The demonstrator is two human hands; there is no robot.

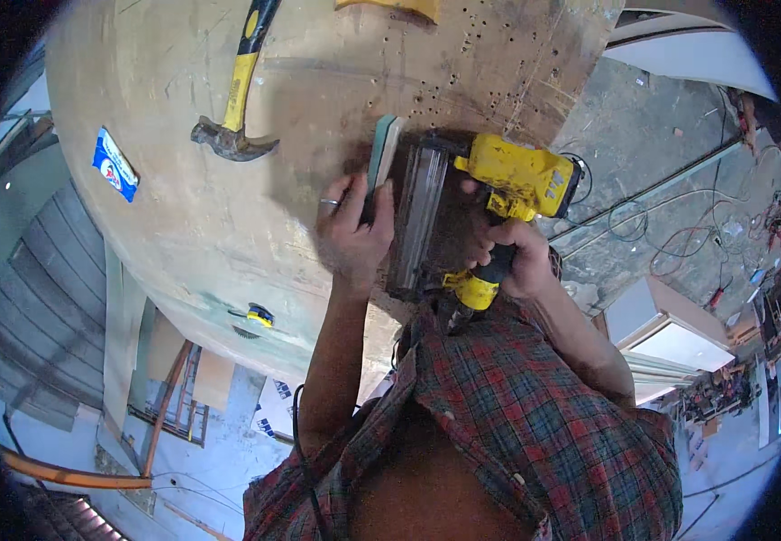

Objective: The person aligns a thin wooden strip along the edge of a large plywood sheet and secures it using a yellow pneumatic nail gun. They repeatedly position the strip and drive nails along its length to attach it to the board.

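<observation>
- Yellow-and-black nail gun with a long grey metal magazine (518, 176) is in front of the person's body, over the wooden board; whether it touches this board, I cannot tell.
- Fingers of the right hand (527, 257) are closed around its black grip.
- Fingers of the left hand (356, 230), one of them with a ring, are pinched together on a short, straight strip, green on one side and pale on the other (383, 153). The strip points away from the person, just beside the magazine.
- Below both hands is the large, light-brown wooden board (309, 113), with many small dark holes in its far right part.
- Further to the left, a claw hammer with yellow-and-black handle (241, 90) lies on the board, and beyond it a small blue-and-white packet (115, 165).
- Nearer to the person, at left, lies a small yellow-and-black tool (260, 316).
- At right, thin hoses and cables (679, 243) lie on the grey floor (652, 117), near a white box-shaped cabinet (665, 325).
</observation>
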